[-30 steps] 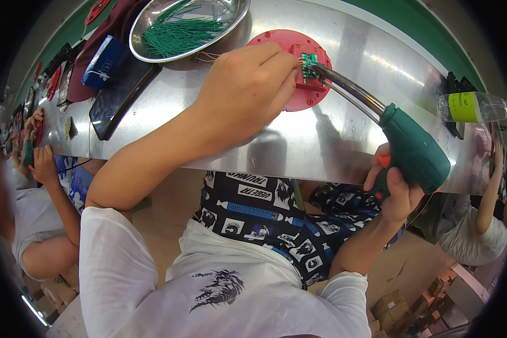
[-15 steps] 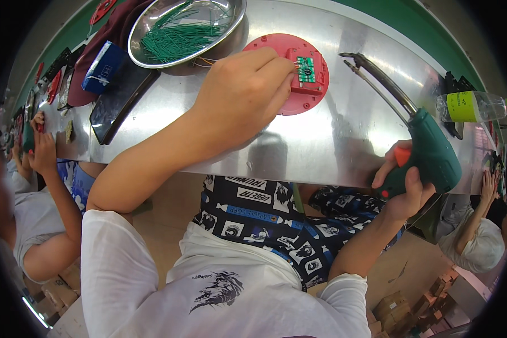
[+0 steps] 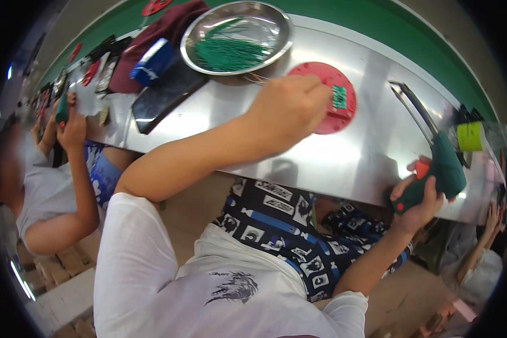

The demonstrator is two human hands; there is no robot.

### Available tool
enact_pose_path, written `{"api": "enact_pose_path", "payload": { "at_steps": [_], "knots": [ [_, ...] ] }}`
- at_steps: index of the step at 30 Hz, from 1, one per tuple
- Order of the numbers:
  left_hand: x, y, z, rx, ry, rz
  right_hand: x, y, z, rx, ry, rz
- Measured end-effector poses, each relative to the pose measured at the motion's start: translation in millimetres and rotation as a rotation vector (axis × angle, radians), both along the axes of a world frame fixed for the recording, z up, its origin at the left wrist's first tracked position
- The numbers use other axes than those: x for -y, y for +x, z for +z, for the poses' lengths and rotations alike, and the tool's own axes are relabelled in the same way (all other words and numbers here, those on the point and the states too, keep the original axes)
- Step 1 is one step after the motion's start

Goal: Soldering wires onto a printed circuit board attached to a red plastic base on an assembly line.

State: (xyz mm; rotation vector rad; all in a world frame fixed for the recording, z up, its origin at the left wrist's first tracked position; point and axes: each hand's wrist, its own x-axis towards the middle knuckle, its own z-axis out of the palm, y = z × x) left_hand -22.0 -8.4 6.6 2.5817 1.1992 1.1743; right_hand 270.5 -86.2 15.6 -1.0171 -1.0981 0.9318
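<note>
My left hand (image 3: 296, 108) is closed in a pinch at the edge of a small green circuit board (image 3: 339, 97). The board sits on a round red plastic housing (image 3: 337, 125) that lies on the metal bench. Thin wires (image 3: 257, 78) stick out behind this hand toward the steel bowl, so the fingertips seem to hold their ends, though the tips are mostly hidden. A green soldering gun (image 3: 449, 163) with a red trigger is gripped in my right hand (image 3: 418, 207) by the bench's front edge. Its long metal tip points up and away, apart from the board.
A steel bowl (image 3: 290, 35) holds many green wires. Left of it are a dark flat tablet-like object (image 3: 166, 103), a blue box (image 3: 152, 62) and maroon cloth (image 3: 158, 31). A bottle with a yellow-green label (image 3: 471, 137) lies at right. Co-workers sit on both sides.
The whole view has shifted, so the bench things appear farther right and lower. My left hand stays pinched at the board; my right hand still holds the soldering gun away from it.
</note>
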Motion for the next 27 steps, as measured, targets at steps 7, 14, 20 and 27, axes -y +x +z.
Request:
{"api": "enact_pose_path", "payload": {
  "at_steps": [7,14,20,27],
  "knots": [
    [-3.5,-3.8,2.9,0.021,0.011,-0.034,-5.6,-3.2,4.2,-0.097,-0.010,-0.022],
    [0.0,-0.6,2.7,0.008,-0.005,-0.035,-1.7,5.3,2.3,-0.200,-0.042,-0.044],
    [-1.5,1.3,-0.6,0.015,0.037,-0.029,-0.6,6.3,-0.4,-0.177,-0.042,-0.037],
    [-5.1,7.1,0.7,-0.026,0.076,-0.037,-3.8,17.0,-0.7,-0.257,-0.065,-0.051]
  ]
}}
